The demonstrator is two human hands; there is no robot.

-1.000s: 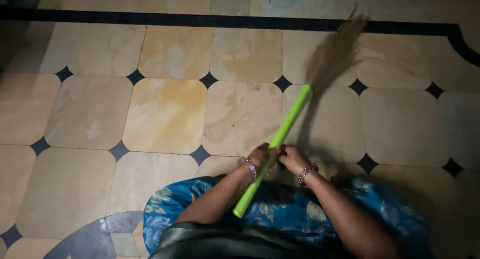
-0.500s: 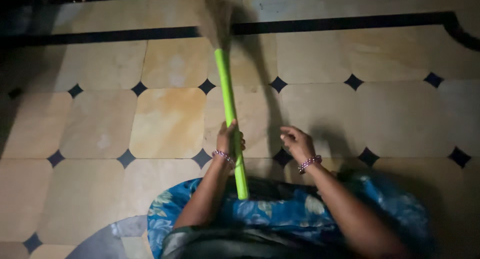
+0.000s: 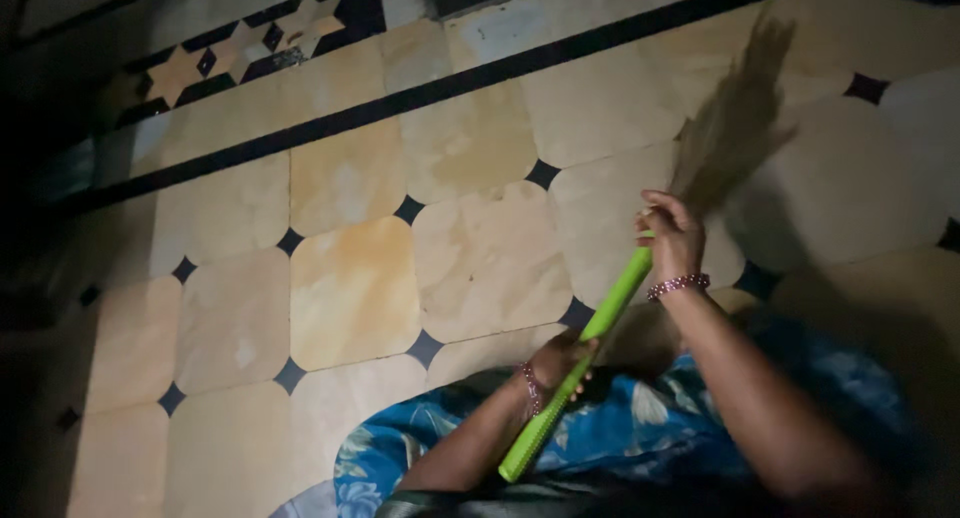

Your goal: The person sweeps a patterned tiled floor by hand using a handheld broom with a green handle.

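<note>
The green broom is gripped by both closed hands: left hand low, right hand high. The stick looks light and stiff, the bristles soft.

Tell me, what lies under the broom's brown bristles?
Under the bristles lies the floor of pale tiles with small dark diamond insets, plus the bristles' shadow. The patch directly beneath them is covered, so any dust there cannot be seen.
</note>
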